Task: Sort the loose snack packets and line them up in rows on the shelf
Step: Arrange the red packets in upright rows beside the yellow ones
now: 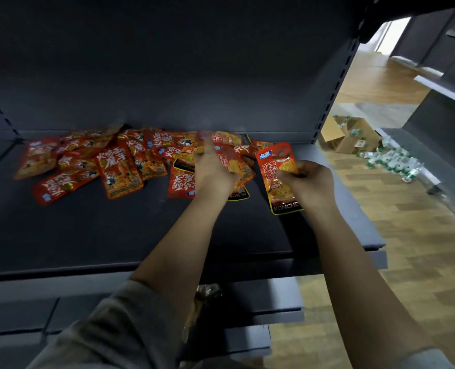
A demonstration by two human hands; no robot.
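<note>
**Sorting under way, rows not yet begun**

Head view: both hands are over the dark shelf (88,235). The right hand (307,183) pinches 1 orange packet (278,174) by its right edge, holding it upright just clear of the shelf, its black KONCHEW band at the bottom. The left hand (213,169) is down in the heap of packets (120,161), fingers curled around 1 or 2 red ones, though blur hides exactly how many. The heap sprawls from under that hand away to its left, along the back of the shelf, packets overlapping at all angles. Beyond the right hand, past the shelf end, cardboard boxes (351,137) and bottles (391,161) sit on the wooden floor.

This looks like the picking-out stage: no tidy row shows anywhere. The next move calls for telling the orange KONCHEW kind from the red kind, then laying like with like, edges squared, on the bare shelf nearer the person.
</note>
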